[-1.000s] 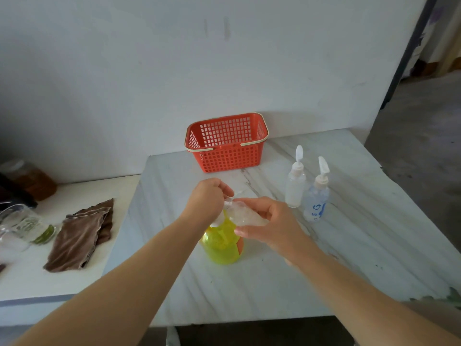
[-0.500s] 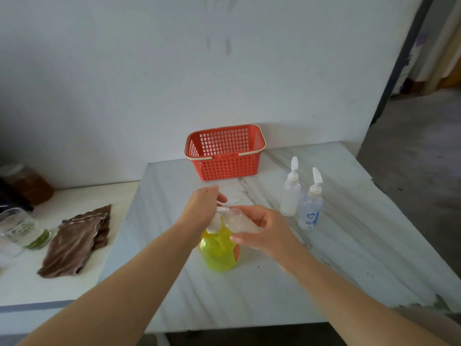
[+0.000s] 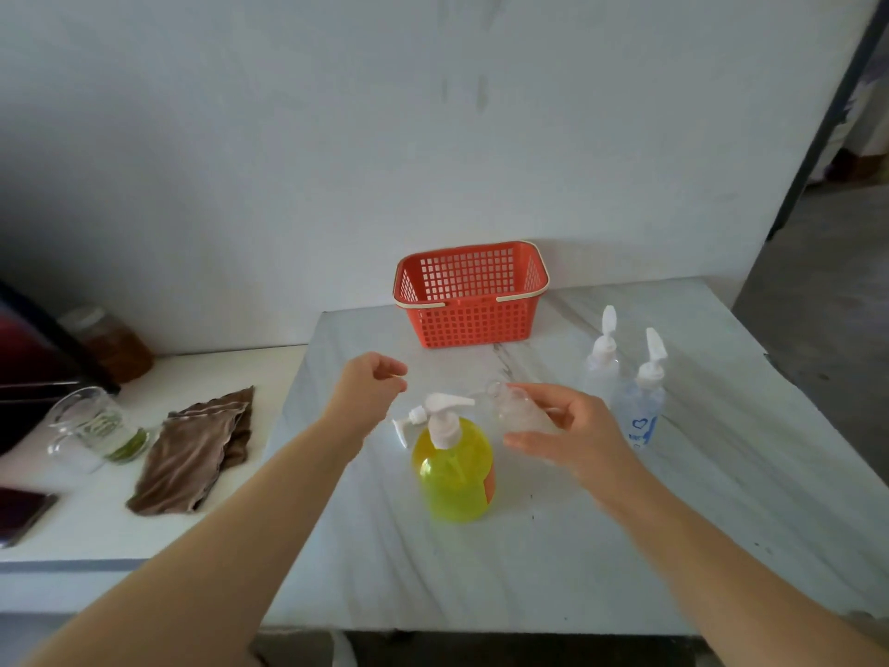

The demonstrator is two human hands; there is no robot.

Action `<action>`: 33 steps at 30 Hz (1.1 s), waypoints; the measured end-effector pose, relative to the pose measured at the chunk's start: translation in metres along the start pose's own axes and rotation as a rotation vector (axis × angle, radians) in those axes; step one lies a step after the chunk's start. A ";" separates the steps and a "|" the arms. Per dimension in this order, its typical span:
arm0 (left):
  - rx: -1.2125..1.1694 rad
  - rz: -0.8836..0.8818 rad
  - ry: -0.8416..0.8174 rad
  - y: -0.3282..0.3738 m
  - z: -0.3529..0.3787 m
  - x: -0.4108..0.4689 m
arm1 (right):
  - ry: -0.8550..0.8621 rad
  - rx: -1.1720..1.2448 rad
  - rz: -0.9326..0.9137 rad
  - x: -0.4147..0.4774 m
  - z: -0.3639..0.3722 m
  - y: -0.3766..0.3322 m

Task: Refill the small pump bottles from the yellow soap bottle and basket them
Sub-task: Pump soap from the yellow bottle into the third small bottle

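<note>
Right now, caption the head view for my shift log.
Right hand holds an uncapped small bottle at the yellow soap bottle's spout; two pump bottles and orange basket behind.

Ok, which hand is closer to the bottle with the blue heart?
Right. The right hand is just left of the heart bottle; the left hand is farther left, past the yellow soap bottle.

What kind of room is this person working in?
Probably a plain home kitchen or utility corner: a marble-topped table against a bare wall, and a side counter with a glass jug, a jar and a brown cloth.
</note>
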State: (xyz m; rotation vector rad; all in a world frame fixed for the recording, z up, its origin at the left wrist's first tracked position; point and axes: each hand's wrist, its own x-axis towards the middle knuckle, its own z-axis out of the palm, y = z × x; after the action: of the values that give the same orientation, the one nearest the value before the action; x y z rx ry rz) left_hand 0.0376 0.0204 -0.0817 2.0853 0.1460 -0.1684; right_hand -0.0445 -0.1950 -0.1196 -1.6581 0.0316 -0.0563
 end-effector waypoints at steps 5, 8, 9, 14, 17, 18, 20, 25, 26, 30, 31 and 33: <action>0.397 0.134 -0.014 -0.042 0.010 0.030 | 0.041 0.002 0.026 0.007 0.002 0.004; 0.563 0.162 -0.025 -0.049 0.020 0.035 | 0.050 0.011 0.034 0.013 0.002 0.007; 0.603 0.159 -0.016 -0.050 0.023 0.036 | 0.055 0.016 0.032 0.015 0.003 0.007; 0.666 0.128 0.059 -0.054 0.033 0.043 | 0.058 0.009 0.045 0.022 0.006 0.011; 0.615 0.114 0.081 -0.054 0.033 0.042 | 0.059 0.009 0.049 0.024 0.007 0.014; 0.555 0.114 0.087 -0.052 0.032 0.041 | 0.064 0.006 0.050 0.024 0.007 0.014; 0.420 0.152 0.119 -0.043 0.024 0.039 | 0.078 -0.006 0.046 0.024 0.005 0.014; 0.330 0.397 0.173 -0.003 -0.019 0.012 | 0.131 -0.004 0.052 0.013 0.001 0.013; 0.331 0.443 0.174 0.004 -0.028 0.004 | 0.139 -0.015 0.058 0.009 0.001 0.012; 0.375 0.582 0.167 0.023 -0.050 -0.034 | 0.163 -0.078 0.031 -0.007 0.005 0.003; 0.387 0.611 0.164 0.026 -0.053 -0.042 | 0.168 -0.090 0.014 -0.011 0.006 0.000; 0.416 0.667 0.169 0.032 -0.055 -0.054 | 0.180 -0.096 -0.014 -0.016 0.006 -0.005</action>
State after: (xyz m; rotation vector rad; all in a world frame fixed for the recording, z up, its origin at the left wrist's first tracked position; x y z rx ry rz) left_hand -0.0069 0.0508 -0.0174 2.4379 -0.5227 0.4147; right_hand -0.0600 -0.1876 -0.1157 -1.7449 0.1617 -0.2173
